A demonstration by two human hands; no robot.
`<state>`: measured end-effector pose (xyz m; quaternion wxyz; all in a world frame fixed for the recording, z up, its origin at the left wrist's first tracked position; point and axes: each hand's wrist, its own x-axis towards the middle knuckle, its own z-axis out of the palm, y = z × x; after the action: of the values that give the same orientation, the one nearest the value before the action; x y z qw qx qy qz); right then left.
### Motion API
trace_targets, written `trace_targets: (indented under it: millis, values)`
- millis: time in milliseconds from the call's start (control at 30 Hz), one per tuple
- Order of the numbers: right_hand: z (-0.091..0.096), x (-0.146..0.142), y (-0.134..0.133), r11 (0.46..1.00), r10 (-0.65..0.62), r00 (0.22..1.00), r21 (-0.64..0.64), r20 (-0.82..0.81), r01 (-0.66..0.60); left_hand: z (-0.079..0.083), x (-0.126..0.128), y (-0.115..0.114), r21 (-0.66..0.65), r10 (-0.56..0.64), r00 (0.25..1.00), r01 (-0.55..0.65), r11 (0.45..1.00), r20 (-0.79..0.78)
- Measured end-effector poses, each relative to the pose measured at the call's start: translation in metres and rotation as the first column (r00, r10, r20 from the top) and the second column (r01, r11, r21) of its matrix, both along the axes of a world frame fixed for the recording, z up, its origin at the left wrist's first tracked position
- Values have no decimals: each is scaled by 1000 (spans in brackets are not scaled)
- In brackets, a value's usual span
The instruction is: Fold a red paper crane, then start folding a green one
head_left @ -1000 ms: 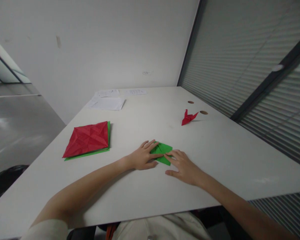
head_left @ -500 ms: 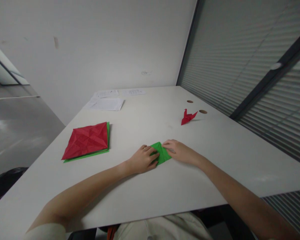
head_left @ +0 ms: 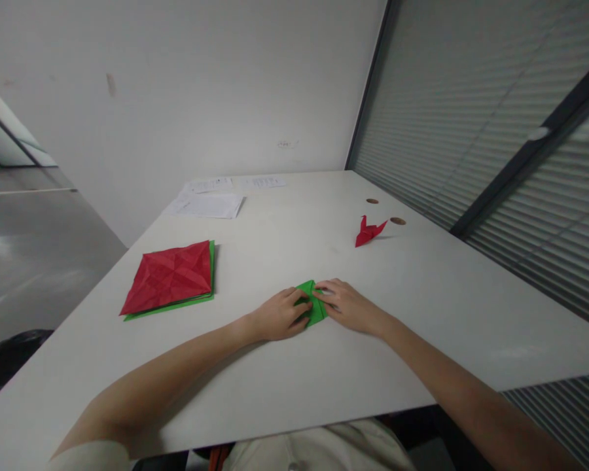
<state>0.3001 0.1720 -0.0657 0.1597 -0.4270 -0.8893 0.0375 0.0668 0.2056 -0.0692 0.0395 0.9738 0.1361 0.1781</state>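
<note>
A small folded green paper lies on the white table in front of me. My left hand rests on its left side, fingers curled and pressing the paper down. My right hand covers its right side, fingertips pinched onto the fold near the top. Both hands meet over the paper and hide much of it.
A creased red sheet lies on green sheets at the left. A small red folded figure sits at the far right near two round holes. White printed papers lie at the back. A wall of blinds runs along the right.
My right hand moved from the paper's lower right up and across onto its right half. My left hand's fingers curled in. The visible green area shrank.
</note>
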Motion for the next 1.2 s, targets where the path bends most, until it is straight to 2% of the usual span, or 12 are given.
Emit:
trace_targets:
  millis: [267, 567, 733, 900, 1200]
  values:
    - [2, 0, -2, 1000, -5, 1000, -11, 13, 5, -3, -1, 2, -11, -22, 999, 22, 1000, 34]
    - [-1, 3, 0, 999, 11, 998, -32, -59, -13, -1, -1, 3, -55, -54, 998, 56, 997, 35]
    - [-6, 6, 5, 999, 22, 992, -43, -126, -28, 1, 0, 3, -22, -55, 998, 55, 998, 11]
    - [-12, 6, 13, 999, -18, 978, -54, -206, 7, 1, -1, 0, 3, -18, 1000, 18, 1000, -14]
    - [-15, 3, 13, 999, -14, 988, -42, -156, 8, -2, -2, 2, -65, -16, 999, 18, 998, 37]
